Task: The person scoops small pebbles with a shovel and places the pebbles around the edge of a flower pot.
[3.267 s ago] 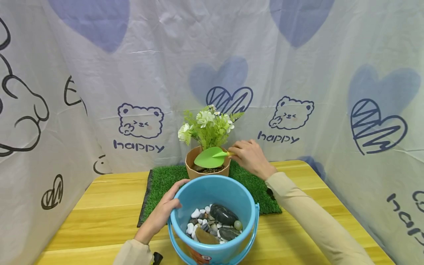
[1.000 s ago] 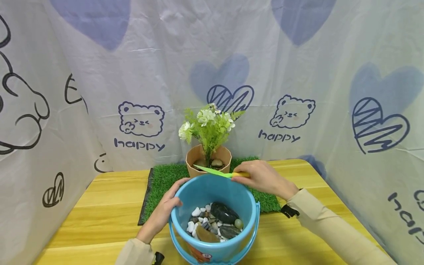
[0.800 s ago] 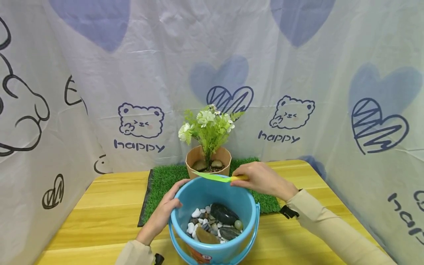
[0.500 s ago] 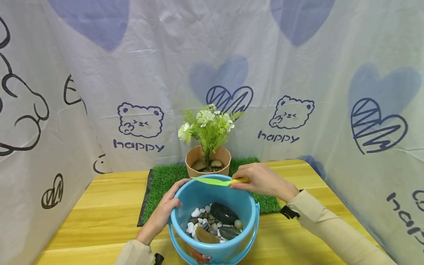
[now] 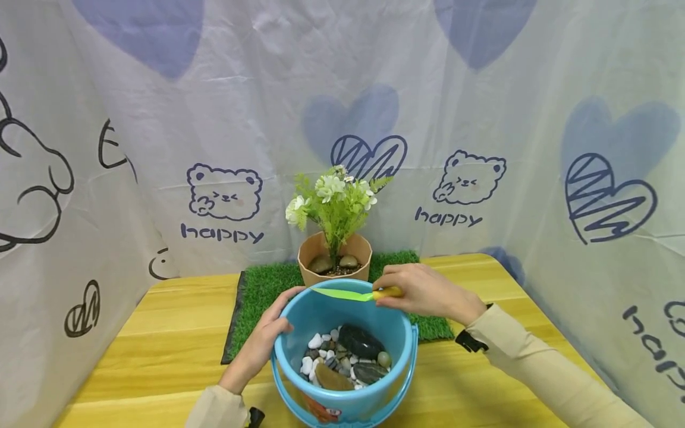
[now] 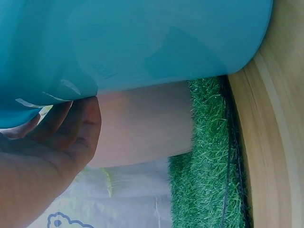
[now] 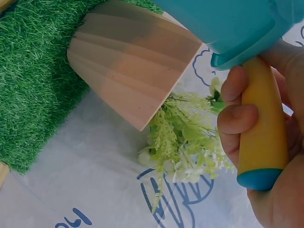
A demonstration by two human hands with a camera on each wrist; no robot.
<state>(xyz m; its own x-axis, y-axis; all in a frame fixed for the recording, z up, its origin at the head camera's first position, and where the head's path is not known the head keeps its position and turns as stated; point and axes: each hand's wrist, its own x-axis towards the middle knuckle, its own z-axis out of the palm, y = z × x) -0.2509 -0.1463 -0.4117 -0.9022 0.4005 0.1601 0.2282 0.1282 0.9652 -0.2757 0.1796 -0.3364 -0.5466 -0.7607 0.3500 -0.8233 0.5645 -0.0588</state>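
Observation:
My right hand (image 5: pixel 425 291) grips the yellow handle (image 7: pixel 262 128) of a toy trowel, whose green blade (image 5: pixel 342 293) lies nearly level over the far rim of a blue bucket (image 5: pixel 299 380). With thumb over the rim and fingers outside, my left hand (image 5: pixel 262 339) holds the bucket's left side. Inside the bucket lie white and grey pebbles, a large black stone (image 5: pixel 361 341), a brown stone (image 5: pixel 332 377) and a dark striped one (image 5: pixel 369 373). Behind it stands a tan flowerpot (image 5: pixel 334 274) with white flowers (image 5: pixel 329 189) and two stones on its soil.
A green artificial grass mat (image 5: pixel 262 297) lies under the pot, reaching behind the bucket on both sides. The wooden table (image 5: pixel 171 333) spreads around it. A white cloth (image 5: pixel 267 107) printed with bears and hearts hangs behind and at both sides.
From in front of the flowerpot, my right hand has drawn the trowel back and down to the bucket's far rim. Its blade has turned edge-on. The left hand stays on the bucket.

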